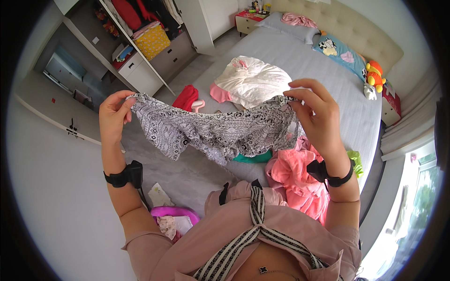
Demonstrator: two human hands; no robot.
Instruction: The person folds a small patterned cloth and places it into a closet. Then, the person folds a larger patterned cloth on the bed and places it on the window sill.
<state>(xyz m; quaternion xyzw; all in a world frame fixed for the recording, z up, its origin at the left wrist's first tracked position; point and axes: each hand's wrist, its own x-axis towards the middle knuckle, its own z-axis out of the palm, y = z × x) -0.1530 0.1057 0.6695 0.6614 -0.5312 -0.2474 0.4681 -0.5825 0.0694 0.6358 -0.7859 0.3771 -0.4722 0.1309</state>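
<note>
A thin black-and-white patterned garment (201, 129) hangs stretched between my two raised hands; its exact kind I cannot tell. My left hand (115, 112) pinches one upper corner between thumb and fingers. At the opposite upper corner, my right hand (318, 110) grips the edge, with some fingers raised. The cloth sags in the middle, and its lower edge falls in loose folds. Behind its upper edge lie a red cloth (186, 97) and a pink-handled item (198, 105), partly hidden. Green fabric (253, 157) shows just below the hem.
A bed (286, 56) with grey bedding holds a white bundled garment (253, 80). Pink clothing (297, 173) is heaped beside my right forearm. A purple basin (176, 210) with cloths stands low at the left. An open wardrobe (173, 58) is at the back left.
</note>
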